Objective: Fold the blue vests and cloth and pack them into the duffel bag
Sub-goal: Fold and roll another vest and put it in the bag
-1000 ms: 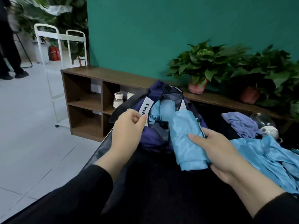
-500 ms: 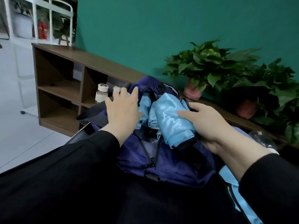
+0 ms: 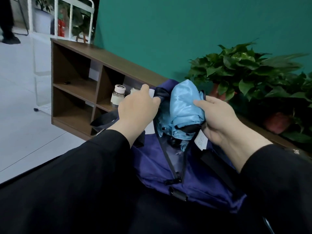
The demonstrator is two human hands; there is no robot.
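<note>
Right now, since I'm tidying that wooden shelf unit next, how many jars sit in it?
2. One jar with a pale lid stands in the lower right cubby; a second jar behind it is mostly hidden by the left hand. More may be hidden.

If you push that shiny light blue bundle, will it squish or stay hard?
Probably squish: the light blue bundle is creased cloth, bulging where the right hand grips it. Its glossy surface looks slippery. It seems light.

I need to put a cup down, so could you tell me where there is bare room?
Bare: the wooden shelf top left of the potted plants, and the upper-left cubby. Crowded: the duffel bag mouth, filled by folded blue vest and both hands.
</note>
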